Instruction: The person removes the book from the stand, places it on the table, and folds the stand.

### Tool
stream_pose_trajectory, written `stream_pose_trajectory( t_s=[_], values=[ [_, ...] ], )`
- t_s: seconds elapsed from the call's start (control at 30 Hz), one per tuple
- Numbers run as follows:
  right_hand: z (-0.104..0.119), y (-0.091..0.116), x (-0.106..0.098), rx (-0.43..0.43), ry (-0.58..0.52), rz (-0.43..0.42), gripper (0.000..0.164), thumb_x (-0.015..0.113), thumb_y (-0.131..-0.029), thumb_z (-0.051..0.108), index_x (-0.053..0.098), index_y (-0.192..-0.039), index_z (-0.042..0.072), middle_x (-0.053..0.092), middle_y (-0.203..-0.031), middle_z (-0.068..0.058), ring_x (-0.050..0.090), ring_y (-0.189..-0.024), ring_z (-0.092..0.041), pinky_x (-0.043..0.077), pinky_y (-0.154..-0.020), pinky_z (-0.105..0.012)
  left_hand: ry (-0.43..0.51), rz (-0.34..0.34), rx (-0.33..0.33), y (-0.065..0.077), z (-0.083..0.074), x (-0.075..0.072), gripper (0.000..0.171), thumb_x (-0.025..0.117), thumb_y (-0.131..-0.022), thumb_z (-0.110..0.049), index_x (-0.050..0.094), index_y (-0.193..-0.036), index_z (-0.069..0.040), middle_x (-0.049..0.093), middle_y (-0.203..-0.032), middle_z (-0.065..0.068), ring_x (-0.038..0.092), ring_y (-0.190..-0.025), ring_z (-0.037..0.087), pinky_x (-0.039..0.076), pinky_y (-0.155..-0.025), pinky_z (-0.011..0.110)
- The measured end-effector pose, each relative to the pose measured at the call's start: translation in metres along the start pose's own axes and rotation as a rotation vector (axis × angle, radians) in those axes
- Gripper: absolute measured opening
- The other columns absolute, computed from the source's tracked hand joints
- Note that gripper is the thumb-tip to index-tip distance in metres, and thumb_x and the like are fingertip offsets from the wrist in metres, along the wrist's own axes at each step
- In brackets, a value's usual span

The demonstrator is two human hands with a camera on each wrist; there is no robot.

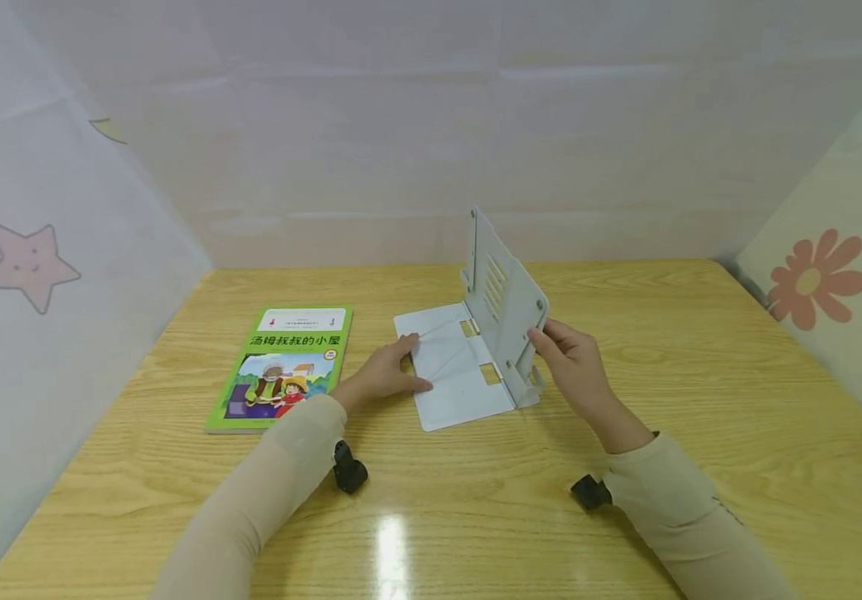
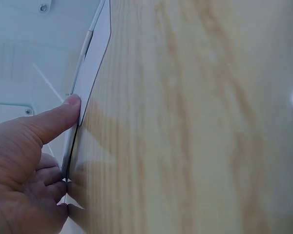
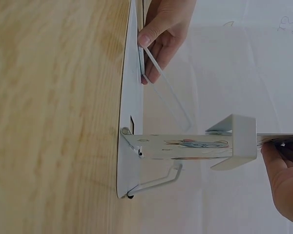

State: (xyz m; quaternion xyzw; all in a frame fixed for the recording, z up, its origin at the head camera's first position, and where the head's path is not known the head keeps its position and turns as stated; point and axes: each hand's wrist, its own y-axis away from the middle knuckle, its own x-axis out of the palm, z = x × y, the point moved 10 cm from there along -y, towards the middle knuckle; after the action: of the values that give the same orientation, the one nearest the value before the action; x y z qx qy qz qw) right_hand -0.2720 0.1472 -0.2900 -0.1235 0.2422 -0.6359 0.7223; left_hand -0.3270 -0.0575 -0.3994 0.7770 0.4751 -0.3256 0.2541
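A white metal book stand (image 1: 453,396) is unfolded on the table, its flat base plate down and its slotted back panel (image 1: 517,304) raised steeply. My left hand (image 1: 386,369) holds the left edge of the base plate, thumb nearer me and fingers farther back. In the left wrist view the thumb (image 2: 58,119) lies along that edge. My right hand (image 1: 573,367) grips the panel's near upper edge, thumb on the inner face. Thin wire supports (image 3: 168,90) run between base and panel in the right wrist view. A bent lip (image 3: 244,141) sticks out from the panel.
A green picture book (image 1: 281,367) lies face up on the wooden table (image 1: 664,358), left of the stand and close to my left forearm. Light cloth (image 1: 363,150) with printed shapes hangs behind the table and on both sides.
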Motion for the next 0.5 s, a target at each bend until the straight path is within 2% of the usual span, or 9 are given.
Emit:
stream_pose_trajectory(
  t_s=[0.27, 0.5],
  values=[
    [0.0005, 0.0004, 0.0008, -0.003, -0.021, 0.007, 0.029, 0.045, -0.089, 0.002, 0.048, -0.111, -0.015, 0.051, -0.109, -0.026, 0.053, -0.097, -0.010, 0.044, -0.078, -0.022, -0.007, 0.011, -0.049, -0.0015, 0.0024, 0.0021, 0.083, 0.068, -0.073, -0.030, 0.022, -0.136, -0.004, 0.020, -0.140, 0.008, 0.016, -0.126, 0.018, 0.017, -0.101, 0.027],
    [0.0000, 0.0007, 0.0007, 0.000, -0.008, 0.011, 0.029, 0.045, -0.089, 0.004, 0.049, -0.112, -0.014, 0.052, -0.109, -0.024, 0.054, -0.096, -0.010, 0.045, -0.078, -0.022, -0.005, 0.011, -0.047, -0.0015, 0.0038, 0.0021, 0.082, 0.068, -0.073, -0.030, 0.022, -0.136, -0.004, 0.020, -0.140, 0.008, 0.015, -0.127, 0.019, 0.016, -0.101, 0.029]
  ],
)
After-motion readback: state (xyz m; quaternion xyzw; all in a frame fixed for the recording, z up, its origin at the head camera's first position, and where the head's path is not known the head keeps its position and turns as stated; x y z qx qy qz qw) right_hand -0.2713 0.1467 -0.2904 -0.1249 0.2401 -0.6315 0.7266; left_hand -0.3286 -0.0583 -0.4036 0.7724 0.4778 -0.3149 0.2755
